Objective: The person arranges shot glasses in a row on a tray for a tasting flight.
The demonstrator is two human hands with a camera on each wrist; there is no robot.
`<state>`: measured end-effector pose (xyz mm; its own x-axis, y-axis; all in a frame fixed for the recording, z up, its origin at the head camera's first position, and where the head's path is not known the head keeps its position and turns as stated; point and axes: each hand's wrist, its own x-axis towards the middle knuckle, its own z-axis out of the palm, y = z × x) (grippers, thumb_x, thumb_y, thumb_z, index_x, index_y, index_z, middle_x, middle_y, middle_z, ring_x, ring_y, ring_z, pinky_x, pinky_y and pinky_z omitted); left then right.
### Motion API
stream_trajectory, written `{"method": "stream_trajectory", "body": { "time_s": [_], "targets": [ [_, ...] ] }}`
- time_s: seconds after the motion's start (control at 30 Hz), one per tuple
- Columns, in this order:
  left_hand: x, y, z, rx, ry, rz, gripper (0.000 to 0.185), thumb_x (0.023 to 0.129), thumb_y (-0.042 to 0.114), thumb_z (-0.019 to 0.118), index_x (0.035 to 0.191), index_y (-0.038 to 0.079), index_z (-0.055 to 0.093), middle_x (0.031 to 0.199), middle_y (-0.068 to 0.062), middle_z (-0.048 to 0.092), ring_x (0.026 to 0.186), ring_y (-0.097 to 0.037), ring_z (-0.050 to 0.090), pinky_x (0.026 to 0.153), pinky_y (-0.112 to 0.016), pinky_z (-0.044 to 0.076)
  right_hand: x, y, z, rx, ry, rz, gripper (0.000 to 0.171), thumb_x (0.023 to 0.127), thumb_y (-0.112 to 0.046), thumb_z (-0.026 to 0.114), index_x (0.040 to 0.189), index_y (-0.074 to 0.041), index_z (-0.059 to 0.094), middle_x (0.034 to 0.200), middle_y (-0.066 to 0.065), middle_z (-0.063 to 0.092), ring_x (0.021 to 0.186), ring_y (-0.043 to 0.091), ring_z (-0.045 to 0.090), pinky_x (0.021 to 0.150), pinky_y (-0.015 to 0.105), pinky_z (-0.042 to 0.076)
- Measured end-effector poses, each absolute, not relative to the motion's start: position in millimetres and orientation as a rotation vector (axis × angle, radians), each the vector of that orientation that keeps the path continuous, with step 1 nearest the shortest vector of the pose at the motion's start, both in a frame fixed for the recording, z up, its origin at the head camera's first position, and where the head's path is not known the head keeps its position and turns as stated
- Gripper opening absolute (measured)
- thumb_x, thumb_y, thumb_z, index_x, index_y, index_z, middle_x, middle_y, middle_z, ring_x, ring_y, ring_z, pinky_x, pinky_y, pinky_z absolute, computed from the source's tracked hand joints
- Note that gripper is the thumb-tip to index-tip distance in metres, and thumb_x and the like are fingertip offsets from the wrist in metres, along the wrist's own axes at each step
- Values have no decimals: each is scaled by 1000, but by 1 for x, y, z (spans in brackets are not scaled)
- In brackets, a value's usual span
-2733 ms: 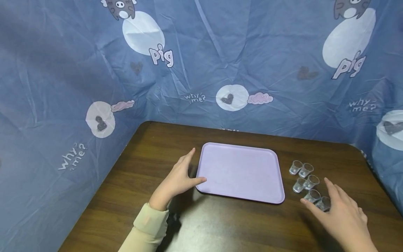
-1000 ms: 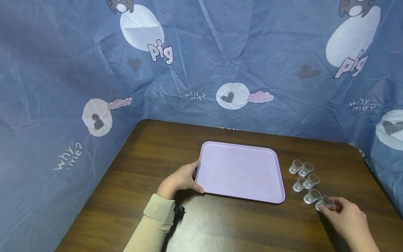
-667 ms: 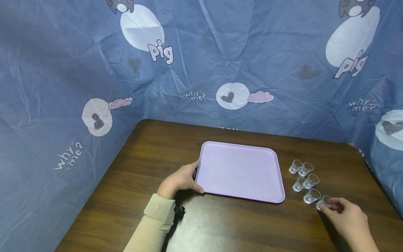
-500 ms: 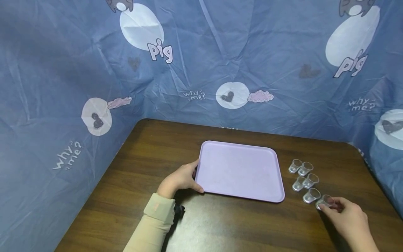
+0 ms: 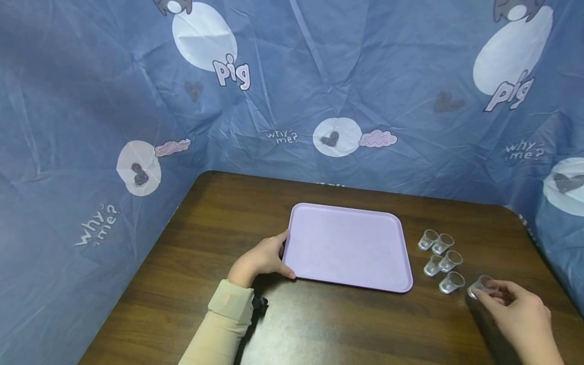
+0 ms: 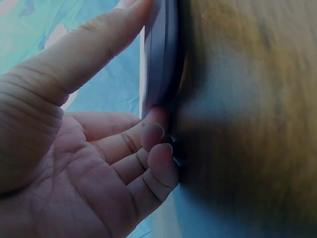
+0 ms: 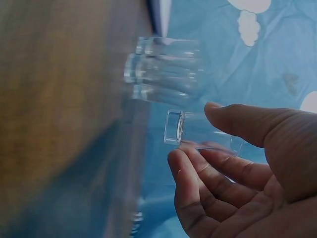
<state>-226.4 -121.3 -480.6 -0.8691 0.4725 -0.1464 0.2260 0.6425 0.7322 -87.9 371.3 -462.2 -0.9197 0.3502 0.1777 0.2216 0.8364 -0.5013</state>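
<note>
Clear small plastic cup [image 5: 482, 285] sits pinched between the right hand's [image 5: 520, 315] thumb and fingers, at three o'clock from the flat purple tray [image 5: 349, 247]. Left hand [image 5: 259, 259] grips the tray's nine o'clock edge.

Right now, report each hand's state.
Left hand: grips the lavender tray at its near-left edge.
Right hand: pinches a small clear cup.

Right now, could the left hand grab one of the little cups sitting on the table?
Probably not without moving. The left hand grips the purple tray's left edge, and the five little cups stand beyond the tray's far side, by the right hand.
</note>
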Motion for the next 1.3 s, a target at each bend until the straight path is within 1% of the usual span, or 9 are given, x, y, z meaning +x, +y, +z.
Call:
{"method": "stream_trajectory", "body": {
  "time_s": [0.17,0.33,0.43,0.5,0.63,0.77,0.87,1.07,1.3],
  "targets": [
    [-226,-119,-479,561,2540,1058,119,62,15,100,155,-7,30,99,-10,66,88,-21,61,84,-40,50,-85,367,-448,-431,-2691,669,41,85,-28,84,106,6,72,82,15,73,60,-10,48,66,42,39],
    [-227,-117,-477,564,2531,1075,119,62,14,100,156,-6,29,99,-11,66,88,-22,61,84,-41,50,-86,358,-433,-408,-2665,671,43,85,-29,85,107,5,72,85,17,73,61,-15,45,68,44,39],
    [-228,-116,-478,551,2534,1072,120,62,14,100,156,-7,28,100,-11,66,90,-21,61,85,-41,50,-89,352,-426,-381,-2657,672,42,84,-30,85,108,3,73,88,17,74,62,-19,45,69,40,39],
    [-229,-115,-479,538,2540,1064,121,62,15,100,156,-7,28,102,-11,66,92,-21,61,87,-42,50,-92,349,-423,-345,-2646,691,41,84,-29,85,106,2,73,88,18,74,63,-20,45,72,45,38],
    [-229,-115,-479,524,2543,1056,121,61,16,100,156,-7,28,110,-14,66,96,-22,61,90,-42,49,-99,342,-419,-292,-2639,708,40,82,-29,86,105,1,74,85,15,74,64,-16,47,71,45,37],
    [-229,-114,-480,532,2535,1065,120,62,16,100,156,-7,28,115,-15,65,98,-22,61,91,-42,49,-105,332,-417,-239,-2629,697,36,81,-26,88,102,0,75,81,10,73,64,-12,50,68,38,35],
    [-228,-116,-480,537,2533,1071,119,62,15,100,156,-6,29,108,-13,66,94,-23,61,88,-42,49,-112,324,-417,-202,-2629,703,34,80,-24,88,101,0,75,79,9,73,65,-6,54,68,37,36],
    [-225,-118,-480,528,2552,1050,119,62,16,100,155,-8,30,100,-9,65,89,-21,60,85,-42,50,-123,305,-420,-153,-2653,725,35,80,-23,89,100,2,74,79,7,72,68,12,62,59,29,43],
    [-225,-119,-481,533,2548,1063,119,62,15,100,156,-5,30,96,-8,64,87,-21,59,84,-40,49,-135,281,-423,-68,-2679,787,35,82,-23,87,103,2,73,78,2,70,71,18,65,61,35,48]
  ]
}}
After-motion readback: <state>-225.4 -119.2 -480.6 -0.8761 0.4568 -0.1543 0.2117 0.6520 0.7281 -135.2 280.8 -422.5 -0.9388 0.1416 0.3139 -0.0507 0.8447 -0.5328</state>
